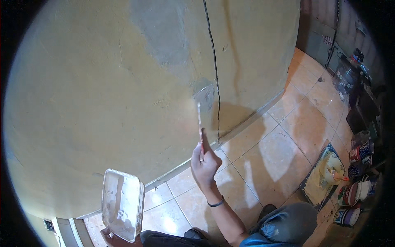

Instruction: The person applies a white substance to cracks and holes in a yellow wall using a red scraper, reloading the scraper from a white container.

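Note:
My right hand [205, 162] is closed around the red handle of a putty knife [200, 119], whose narrow, whitish blade points up at the wall. Its tip is at a small grey, damp-looking patch [204, 94] beside a black cable; I cannot tell whether it touches. At the lower left, my left hand [110, 237] grips the lower end of a white rectangular plastic tub [140, 206]. The tub is tilted, and white paste is smeared over its inside. Part of the left hand is hidden behind the tub.
A black cable [213, 53] runs down the yellowish wall [82, 103], which has a larger grey patch [162, 31] higher up. On the tiled floor at right lie a paste-smeared board [314, 187] and several paint cans [347, 194]. My bent knee [288, 224] is below.

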Available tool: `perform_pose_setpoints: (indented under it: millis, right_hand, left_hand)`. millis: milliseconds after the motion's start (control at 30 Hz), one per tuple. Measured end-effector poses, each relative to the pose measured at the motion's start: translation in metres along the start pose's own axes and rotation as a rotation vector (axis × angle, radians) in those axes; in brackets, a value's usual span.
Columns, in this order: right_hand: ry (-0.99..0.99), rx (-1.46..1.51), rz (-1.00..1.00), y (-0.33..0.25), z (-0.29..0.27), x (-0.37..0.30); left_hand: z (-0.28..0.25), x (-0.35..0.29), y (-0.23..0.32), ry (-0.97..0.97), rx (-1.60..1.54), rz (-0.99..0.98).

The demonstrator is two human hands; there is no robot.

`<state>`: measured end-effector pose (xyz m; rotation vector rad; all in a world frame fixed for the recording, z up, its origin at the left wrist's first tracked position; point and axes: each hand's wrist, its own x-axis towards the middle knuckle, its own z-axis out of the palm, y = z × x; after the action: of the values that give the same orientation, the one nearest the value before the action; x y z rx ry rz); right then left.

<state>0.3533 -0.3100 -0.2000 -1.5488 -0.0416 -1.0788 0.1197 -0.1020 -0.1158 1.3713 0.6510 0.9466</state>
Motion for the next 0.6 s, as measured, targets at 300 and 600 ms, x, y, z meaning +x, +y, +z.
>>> perform_pose_setpoints:
  millis: [300,600]
  right_hand:
    - [-0.057,-0.217,-0.065,0.002,0.03,0.031]
    - [0.114,-0.066,-0.099,0.0,0.011,0.039]
  left_hand:
    - [0.01,0.004,0.015,0.083,-0.286,-0.224]
    - [-0.005,0.011,0.006,0.115,-0.279,-0.247]
